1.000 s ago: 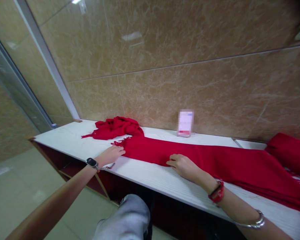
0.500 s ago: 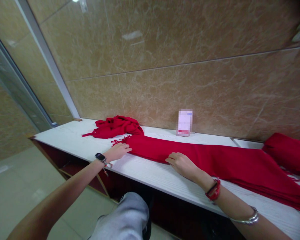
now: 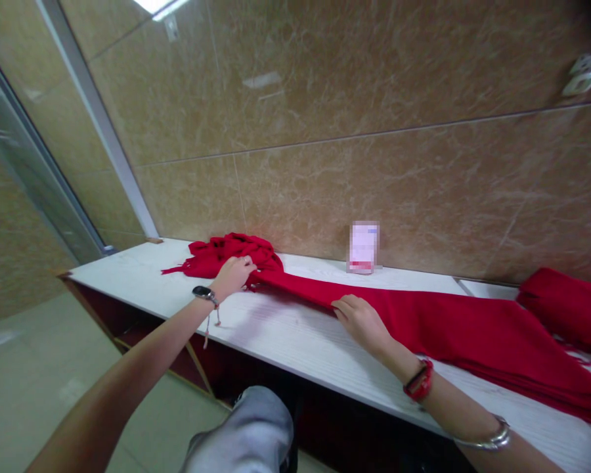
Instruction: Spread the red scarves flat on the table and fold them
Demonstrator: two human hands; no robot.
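On the white countertop (image 3: 285, 341), head view: a long red scarf (image 3: 453, 322) runs lengthwise toward the right edge of view, its fringed end raised in the left hand (image 3: 234, 274), fingers closed on it beside the crumpled red cloth (image 3: 221, 253). Right hand (image 3: 362, 318) at the scarf's near edge, fingers drawn narrow, seemingly pinching it, though the fingertips are partly hidden. My judgement: good handling here means both hands lifting at one height, layers gripped together, light tension between them, and the fringe clear of the crumpled cloth.
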